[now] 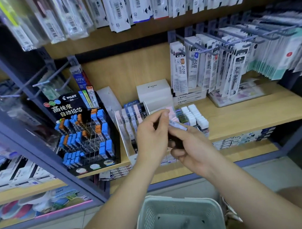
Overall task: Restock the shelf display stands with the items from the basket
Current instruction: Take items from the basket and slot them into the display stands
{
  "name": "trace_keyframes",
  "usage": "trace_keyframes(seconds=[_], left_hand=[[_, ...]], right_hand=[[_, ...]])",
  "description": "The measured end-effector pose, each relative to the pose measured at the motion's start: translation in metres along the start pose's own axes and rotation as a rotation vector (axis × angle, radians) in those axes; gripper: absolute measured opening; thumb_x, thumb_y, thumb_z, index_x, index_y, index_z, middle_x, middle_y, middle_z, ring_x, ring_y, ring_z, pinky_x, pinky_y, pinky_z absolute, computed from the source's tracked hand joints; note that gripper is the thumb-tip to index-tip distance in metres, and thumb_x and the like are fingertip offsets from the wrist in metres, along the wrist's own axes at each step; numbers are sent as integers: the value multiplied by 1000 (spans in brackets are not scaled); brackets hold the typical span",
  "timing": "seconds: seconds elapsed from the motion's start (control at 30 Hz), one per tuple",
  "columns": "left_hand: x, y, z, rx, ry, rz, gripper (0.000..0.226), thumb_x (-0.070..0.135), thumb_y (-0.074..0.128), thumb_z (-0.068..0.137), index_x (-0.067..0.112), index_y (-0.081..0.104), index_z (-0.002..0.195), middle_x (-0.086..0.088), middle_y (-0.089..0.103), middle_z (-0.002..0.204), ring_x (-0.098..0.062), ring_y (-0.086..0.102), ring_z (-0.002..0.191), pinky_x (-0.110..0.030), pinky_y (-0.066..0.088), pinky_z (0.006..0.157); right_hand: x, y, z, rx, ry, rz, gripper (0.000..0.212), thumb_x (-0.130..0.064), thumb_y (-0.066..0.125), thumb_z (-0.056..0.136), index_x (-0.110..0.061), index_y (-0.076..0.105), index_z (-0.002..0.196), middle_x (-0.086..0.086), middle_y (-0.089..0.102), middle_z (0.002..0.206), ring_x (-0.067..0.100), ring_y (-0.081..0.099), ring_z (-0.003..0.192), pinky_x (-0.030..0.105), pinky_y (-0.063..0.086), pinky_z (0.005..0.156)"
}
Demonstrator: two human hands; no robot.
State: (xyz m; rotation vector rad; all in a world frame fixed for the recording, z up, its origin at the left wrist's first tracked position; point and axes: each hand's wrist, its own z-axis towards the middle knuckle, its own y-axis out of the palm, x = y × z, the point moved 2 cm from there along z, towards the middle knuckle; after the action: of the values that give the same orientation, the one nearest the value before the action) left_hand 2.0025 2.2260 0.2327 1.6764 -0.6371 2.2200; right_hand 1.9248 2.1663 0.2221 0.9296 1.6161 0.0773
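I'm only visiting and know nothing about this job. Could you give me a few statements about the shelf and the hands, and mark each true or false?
1. The left hand and right hand grip slim cases in front of the shelf. True.
2. The basket sits on the shelf. False: it is low down, beneath the forearms.
3. The black stand holds blue-capped and orange-capped cases. True.
4. Every slot in the black stand is filled. False: many clear slots in its middle are empty.
5. The hooks at the upper right are bare. False: refill packets hang from them.
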Motion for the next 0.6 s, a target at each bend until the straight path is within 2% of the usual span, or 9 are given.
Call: trace_keyframes(seconds=[0.03,0.1,0.2,0.3,0.4,0.43,0.5,0.57,0.6], left_hand=[[-2,-1,5,-28,-19,-29,16,38,57,89,36,72,87,6,67,74,-25,62,70,-56,54,71],[-3,-2,13,-60,-23,-50,15,39,59,86,35,73,89,-3,70,85,-33,63,75,-61,52,73],[2,-1,23,-29,40,-42,9,33,66,86,31,74,87,-5,68,94,-25,64,82,-50,55,78],[0,1,33,37,75,12,1,36,73,80,36,73,80,-6,59,100,-12,57,79,-31,52,79],[-8,1,45,-42,-7,-14,14,46,74,75,34,72,81,-1,66,93,-15,60,78,-39,53,78],[-10,2,47,-84,-43,-53,12,42,75,76,32,72,81,3,69,86,-15,62,75,-41,54,75],[-11,4,48,-97,-49,-70,3,30,76,78,30,73,80,7,69,78,-16,62,71,-35,51,69],[-14,10,46,-50,-13,-19,7,26,77,77,32,74,80,4,68,86,-17,64,76,-27,50,69],[-17,13,44,-21,-2,-3,9,25,77,77,32,74,80,3,67,92,-14,65,78,-23,50,69]], right_hand=[[-5,-2,3,-8,-16,-54,11,-8,56,95,-10,64,88,0,47,64,7,36,52,15,21,38],[-15,-3,10,-20,-36,-121,10,-7,57,95,-4,66,99,3,49,70,7,38,53,14,24,39],[-28,-5,20,-21,-47,-156,19,-5,58,94,5,65,109,11,54,82,8,45,53,14,34,41],[-41,-11,29,-71,-33,-118,11,-3,59,92,0,69,95,13,58,80,10,54,56,15,44,46],[-49,-16,34,-116,34,-64,15,1,57,92,-2,72,87,15,64,83,15,61,62,17,51,51],[-50,-18,35,-125,67,-29,18,-1,57,91,-3,74,84,14,66,83,17,63,64,18,53,53],[-48,-17,37,-95,128,58,22,-19,60,91,-5,74,82,13,67,80,20,64,65,20,55,51],[-42,-19,43,12,142,94,31,-35,61,92,-6,71,89,12,67,74,19,61,59,19,51,43],[-38,-22,47,63,131,87,31,-36,61,93,-6,69,92,10,66,71,17,59,56,17,48,40]])
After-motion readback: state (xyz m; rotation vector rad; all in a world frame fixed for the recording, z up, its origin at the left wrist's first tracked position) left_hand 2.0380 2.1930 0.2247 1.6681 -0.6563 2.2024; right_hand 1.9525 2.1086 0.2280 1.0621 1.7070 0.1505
